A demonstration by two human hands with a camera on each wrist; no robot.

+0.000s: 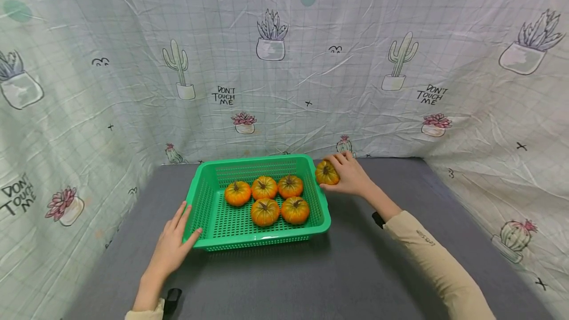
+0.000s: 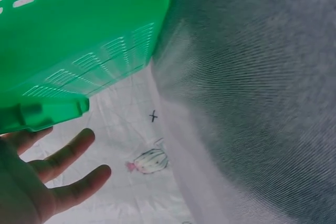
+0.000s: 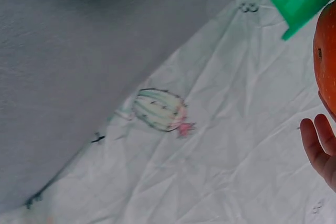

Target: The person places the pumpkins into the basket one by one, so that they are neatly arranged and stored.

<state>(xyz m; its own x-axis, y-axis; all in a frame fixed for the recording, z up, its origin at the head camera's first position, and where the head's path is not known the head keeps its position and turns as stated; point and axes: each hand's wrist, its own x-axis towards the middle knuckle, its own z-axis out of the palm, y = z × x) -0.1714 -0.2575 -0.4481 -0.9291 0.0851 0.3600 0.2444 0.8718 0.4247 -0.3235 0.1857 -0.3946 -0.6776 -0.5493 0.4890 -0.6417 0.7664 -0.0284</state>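
Observation:
A green plastic basket (image 1: 262, 239) with slotted walls stands on the dark table, and several small orange pumpkins (image 1: 264, 212) lie inside it toward its middle and right. At the basket's right rim my right hand (image 1: 348, 177) holds another pumpkin (image 1: 326, 173) by its right side. In the right wrist view this pumpkin (image 3: 326, 59) shows at the right edge above my fingers. My left hand (image 1: 171, 243) rests against the basket's left rim with fingers spread and fairly straight. The left wrist view shows those fingers (image 2: 79, 187) beside the basket's outer wall (image 2: 79, 30).
Behind and on both sides hangs a pale, wrinkled cloth (image 1: 284, 78) printed with cacti and lettering. The dark grey table surface (image 1: 275, 285) extends in front of the basket and to both sides of it.

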